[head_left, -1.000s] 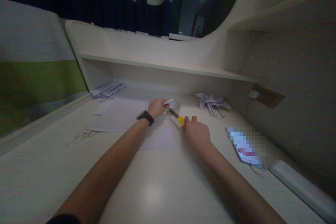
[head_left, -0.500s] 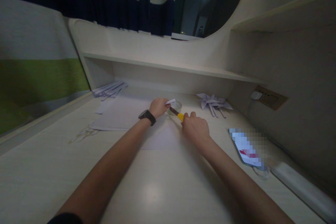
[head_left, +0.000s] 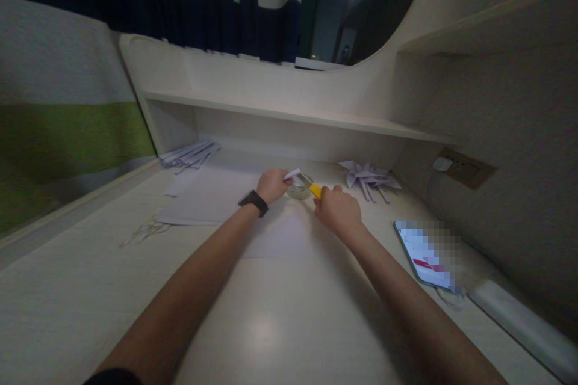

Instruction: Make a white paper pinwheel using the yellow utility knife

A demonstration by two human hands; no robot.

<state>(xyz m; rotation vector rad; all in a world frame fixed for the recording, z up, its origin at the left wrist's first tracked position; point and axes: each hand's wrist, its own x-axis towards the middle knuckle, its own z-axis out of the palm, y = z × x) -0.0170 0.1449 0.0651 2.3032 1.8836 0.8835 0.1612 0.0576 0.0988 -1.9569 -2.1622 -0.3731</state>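
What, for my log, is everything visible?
Paper roll: one, white, centre
Cutter: one, yellow, centre
Round object: one, clear, centre
Sheets: several, white, left
Strips: several, white, left
String: uncounted, pale, left
Pinwheels: several, white, right
Phone: one, bluish, right
Bar: one, whitish, right
Outlet: one, tan, right
Curtain: one, white-navy, top
Window: one, dark, top
Cloth: one, grey-green, left
Shelved desk: one, cream, throughout
Watch: one, black, wrist
Left hand, right hand: two, bare, centre

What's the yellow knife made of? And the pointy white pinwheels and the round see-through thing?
Utility knife: the handle looks like plastic, bright yellow; the blade is probably metal, thin and greyish. Pinwheels: seemingly paper, matte white with thin, folded points. Round see-through thing: glass or clear plastic, since it looks pale and clear; I can't tell which.
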